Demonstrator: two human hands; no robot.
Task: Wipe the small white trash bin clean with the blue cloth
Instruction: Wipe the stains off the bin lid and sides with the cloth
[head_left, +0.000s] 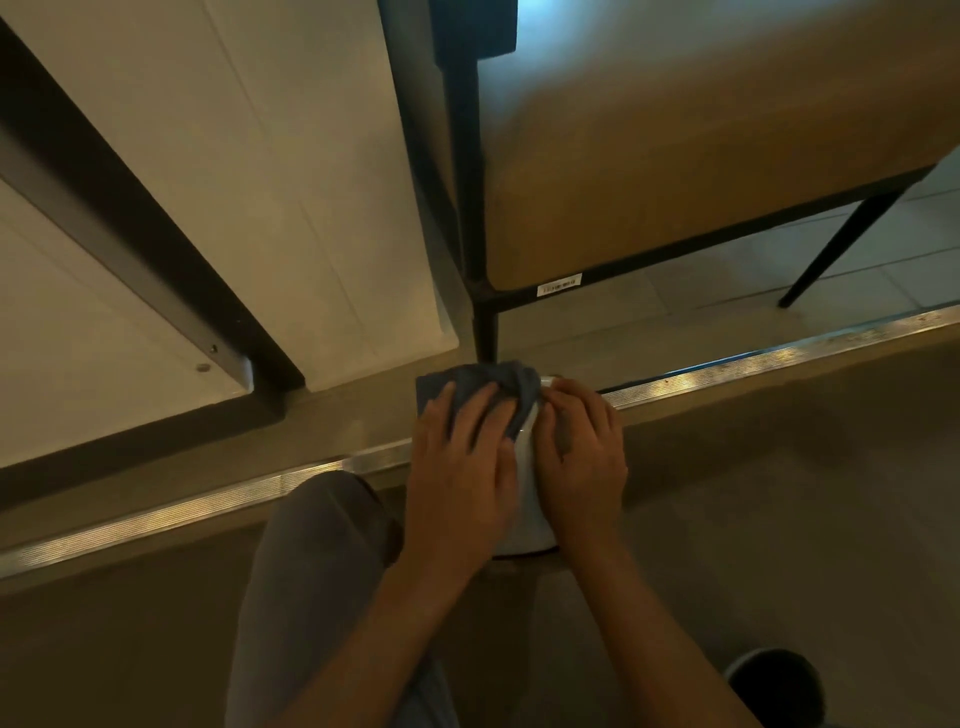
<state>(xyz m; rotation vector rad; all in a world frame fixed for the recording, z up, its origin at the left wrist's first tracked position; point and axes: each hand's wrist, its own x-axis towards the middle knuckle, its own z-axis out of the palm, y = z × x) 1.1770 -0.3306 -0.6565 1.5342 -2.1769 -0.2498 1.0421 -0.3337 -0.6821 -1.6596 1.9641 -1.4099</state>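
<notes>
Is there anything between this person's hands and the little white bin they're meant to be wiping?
Only the blue cloth. The left hand presses it against the white bin. The right hand grips the bin directly, with nothing visible in between.

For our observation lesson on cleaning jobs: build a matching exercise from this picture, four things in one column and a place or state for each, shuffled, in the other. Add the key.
Things
1. blue cloth
2. white trash bin
3. right hand
4. metal floor strip

Places or states
A. runs across the floor, behind the hands
B. grips the bin's side
C. bunched under the left hand, on the bin
D. held between both hands

Pairs: 1-C, 2-D, 3-B, 4-A
</notes>
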